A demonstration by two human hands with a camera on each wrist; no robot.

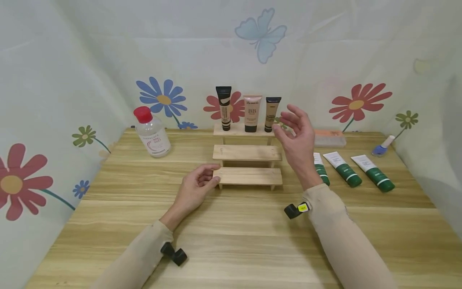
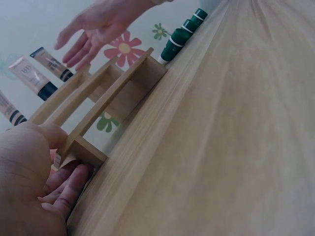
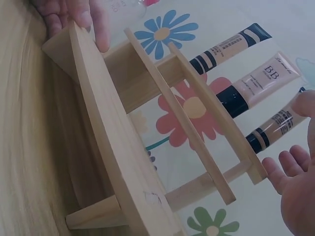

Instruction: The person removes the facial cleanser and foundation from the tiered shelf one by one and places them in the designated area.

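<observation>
A three-step wooden display stand (image 1: 247,176) sits mid-table. My left hand (image 1: 196,186) holds the left end of its lowest step, thumb and fingers around the board's end; in the left wrist view the curled fingers (image 2: 69,191) are beside the leg. Along the top step stand three cosmetic tubes, caps down: a black-and-beige tube (image 1: 224,108), a pink BB cream tube (image 1: 251,113) and a smaller tan tube (image 1: 271,114). Beside the tan tube is my right hand (image 1: 298,138), raised with fingers spread and loosely bent, its thumb close to that tube.
A clear bottle with a red cap (image 1: 153,134) stands at the left. Three white-and-green tubes (image 1: 343,169) lie at the right, near a bottle of blue nail polish (image 1: 383,146) and an orange-and-grey block (image 1: 329,138). A flowered cloth (image 1: 202,48) hangs behind the table.
</observation>
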